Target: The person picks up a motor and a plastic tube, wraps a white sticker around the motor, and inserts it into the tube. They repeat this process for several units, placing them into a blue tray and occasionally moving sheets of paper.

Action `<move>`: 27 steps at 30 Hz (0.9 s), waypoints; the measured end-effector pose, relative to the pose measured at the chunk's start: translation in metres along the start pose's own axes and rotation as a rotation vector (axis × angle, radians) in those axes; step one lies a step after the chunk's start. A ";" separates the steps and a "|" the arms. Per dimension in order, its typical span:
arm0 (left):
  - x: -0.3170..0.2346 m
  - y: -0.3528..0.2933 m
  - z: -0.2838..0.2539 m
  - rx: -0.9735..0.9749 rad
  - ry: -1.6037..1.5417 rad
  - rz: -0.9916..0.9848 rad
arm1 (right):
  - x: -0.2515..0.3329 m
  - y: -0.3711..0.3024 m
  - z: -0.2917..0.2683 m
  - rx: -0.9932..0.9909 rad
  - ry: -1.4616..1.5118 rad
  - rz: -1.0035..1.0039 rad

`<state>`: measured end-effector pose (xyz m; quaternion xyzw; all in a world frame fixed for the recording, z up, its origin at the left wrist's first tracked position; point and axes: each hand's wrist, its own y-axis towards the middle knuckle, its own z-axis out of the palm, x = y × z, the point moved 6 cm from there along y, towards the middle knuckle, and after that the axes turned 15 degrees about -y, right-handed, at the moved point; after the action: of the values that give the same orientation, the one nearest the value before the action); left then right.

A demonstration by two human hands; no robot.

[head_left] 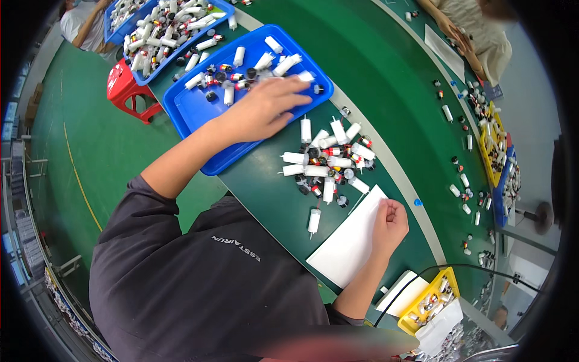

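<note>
The left hand (265, 108) lies spread and empty over the blue tray (199, 108) of small white tubes (283, 63) at upper centre, probably light, stiff, slippery, best pinched mid-barrel, while the right hand (391, 224) curls loosely on the white sheet (347, 247).

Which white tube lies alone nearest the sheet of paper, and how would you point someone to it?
Start at the green worktable, between the blue tray under the left hand and the white paper sheet by the right hand. Below the heap of white tubes, a single white tube lies by the sheet's left edge. It alone lies clear of the heap.
</note>
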<state>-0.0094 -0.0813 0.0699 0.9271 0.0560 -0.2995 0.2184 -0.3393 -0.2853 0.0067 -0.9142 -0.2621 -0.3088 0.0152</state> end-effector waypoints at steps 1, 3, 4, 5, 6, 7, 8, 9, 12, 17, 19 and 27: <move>-0.005 0.000 0.001 0.028 -0.094 0.041 | 0.001 0.002 0.001 -0.015 0.006 -0.008; -0.012 -0.004 -0.018 -0.036 -0.006 0.060 | 0.001 0.001 0.003 -0.025 -0.025 -0.024; -0.008 -0.007 -0.030 -0.089 -0.014 0.075 | 0.001 -0.002 0.001 -0.047 -0.057 -0.025; -0.002 -0.010 -0.042 -0.143 -0.021 0.090 | 0.001 -0.004 0.001 -0.039 -0.054 -0.039; 0.006 -0.015 -0.054 -0.196 0.006 0.081 | 0.000 -0.007 -0.001 -0.087 -0.094 -0.042; 0.012 -0.021 -0.067 -0.248 0.095 0.060 | 0.002 -0.008 -0.002 -0.133 -0.132 -0.045; 0.026 -0.030 -0.084 -0.282 0.124 0.013 | 0.008 -0.009 -0.003 -0.140 -0.166 -0.051; 0.042 -0.043 -0.102 -0.319 0.149 -0.031 | 0.008 -0.010 -0.001 -0.134 -0.162 -0.066; 0.100 -0.087 -0.153 -0.520 0.203 -0.335 | 0.016 -0.011 0.000 -0.163 -0.243 -0.045; 0.159 -0.080 -0.172 -0.248 0.111 -0.695 | 0.020 -0.013 0.001 -0.170 -0.266 -0.037; 0.176 -0.066 -0.157 -0.057 0.391 -0.661 | 0.020 -0.013 0.002 -0.187 -0.269 -0.040; 0.203 -0.041 -0.145 0.156 0.337 -0.840 | 0.021 -0.017 0.000 -0.217 -0.363 -0.079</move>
<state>0.2236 0.0133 0.0419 0.8734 0.4391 -0.2105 -0.0044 -0.3339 -0.2607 0.0166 -0.9401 -0.2612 -0.1658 -0.1430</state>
